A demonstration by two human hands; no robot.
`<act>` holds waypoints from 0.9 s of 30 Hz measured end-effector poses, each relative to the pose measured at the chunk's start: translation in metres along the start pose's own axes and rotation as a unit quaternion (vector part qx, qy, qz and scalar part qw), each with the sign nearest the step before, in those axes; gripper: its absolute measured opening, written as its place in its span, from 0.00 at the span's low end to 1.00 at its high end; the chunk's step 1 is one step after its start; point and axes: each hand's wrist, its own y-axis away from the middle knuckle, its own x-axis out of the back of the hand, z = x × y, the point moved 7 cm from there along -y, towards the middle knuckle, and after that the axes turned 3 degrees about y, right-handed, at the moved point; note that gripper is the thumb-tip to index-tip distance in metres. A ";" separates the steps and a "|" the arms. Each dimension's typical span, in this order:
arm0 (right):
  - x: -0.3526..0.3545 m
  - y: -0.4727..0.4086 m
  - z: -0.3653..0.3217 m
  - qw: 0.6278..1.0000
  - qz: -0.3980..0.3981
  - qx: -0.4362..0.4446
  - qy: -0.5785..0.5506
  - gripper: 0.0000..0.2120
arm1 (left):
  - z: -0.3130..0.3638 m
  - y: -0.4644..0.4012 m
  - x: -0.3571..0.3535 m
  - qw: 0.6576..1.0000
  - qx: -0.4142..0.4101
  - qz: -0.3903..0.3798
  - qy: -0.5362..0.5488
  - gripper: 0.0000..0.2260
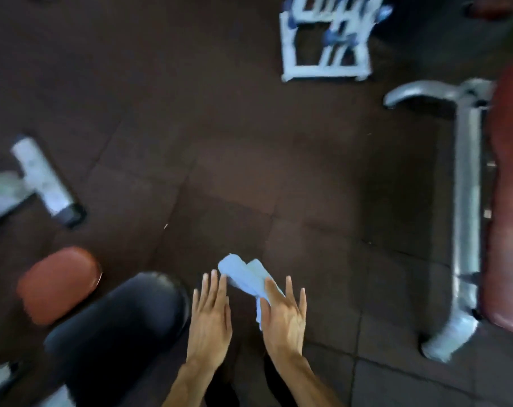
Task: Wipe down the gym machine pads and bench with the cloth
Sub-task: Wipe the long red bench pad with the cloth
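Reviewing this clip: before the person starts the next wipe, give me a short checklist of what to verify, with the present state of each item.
1. Cloth in hand: ok. The blue cloth sits between the right hand and the left hand.
2. Firm grip on the cloth: cannot tell. Both hands show flat, extended fingers; the picture is blurred.
3. Cloth touching a pad: not ok. It is over the dark floor.
4. Pad close by: ok. The black pad lies beside the left hand, the brown pad beyond it.
5. Bench in view: ok. The red-brown bench is on the right.
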 end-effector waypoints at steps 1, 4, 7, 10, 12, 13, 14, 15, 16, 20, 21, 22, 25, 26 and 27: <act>0.022 -0.008 0.027 0.999 0.015 -0.035 -0.009 0.20 | 0.034 -0.014 -0.002 0.999 -0.033 -0.018 -0.008 0.25; 0.081 -0.027 0.112 0.986 0.048 -0.151 -0.057 0.16 | 0.140 -0.052 -0.014 0.989 -0.133 -0.053 -0.045 0.27; 0.143 -0.040 0.192 0.952 0.127 -0.263 -0.091 0.14 | 0.248 -0.081 -0.024 0.968 -0.236 -0.068 -0.060 0.25; 0.194 -0.043 0.265 0.902 0.201 -0.361 -0.127 0.14 | 0.351 -0.098 -0.044 0.927 -0.349 -0.116 -0.072 0.28; 0.222 -0.047 0.310 0.865 0.235 -0.419 -0.146 0.14 | 0.414 -0.113 -0.059 0.894 -0.423 -0.121 -0.083 0.29; 0.232 -0.047 0.332 0.844 0.249 -0.448 -0.157 0.14 | 0.447 -0.118 -0.065 0.879 -0.448 -0.136 -0.091 0.29; 0.242 -0.045 0.365 0.813 0.272 -0.486 -0.170 0.13 | 0.492 -0.123 -0.084 0.852 -0.483 -0.165 -0.116 0.29; 0.252 -0.045 0.389 0.790 0.289 -0.512 -0.174 0.12 | 0.525 -0.126 -0.098 0.834 -0.507 -0.186 -0.112 0.30; 0.260 -0.046 0.397 0.787 0.295 -0.517 -0.163 0.11 | 0.541 -0.128 -0.100 0.830 -0.514 -0.189 -0.104 0.31; 0.274 -0.038 0.473 0.698 0.337 -0.611 -0.162 0.08 | 0.646 -0.132 -0.158 0.737 -0.613 -0.247 -0.139 0.27; 0.276 -0.037 0.490 0.676 0.345 -0.631 -0.161 0.09 | 0.668 -0.134 -0.175 0.715 -0.634 -0.252 -0.152 0.26; 0.277 -0.034 0.508 0.658 0.350 -0.648 -0.157 0.11 | 0.689 -0.134 -0.193 0.694 -0.649 -0.264 -0.166 0.25; 0.267 -0.025 0.558 0.611 0.344 -0.696 -0.158 0.17 | 0.743 -0.128 -0.238 0.640 -0.684 -0.294 -0.189 0.25; 0.260 -0.024 0.573 0.598 0.336 -0.709 -0.162 0.17 | 0.758 -0.128 -0.252 0.623 -0.698 -0.294 -0.195 0.25; 0.253 -0.024 0.588 0.587 0.329 -0.721 -0.167 0.16 | 0.771 -0.128 -0.268 0.608 -0.708 -0.297 -0.202 0.25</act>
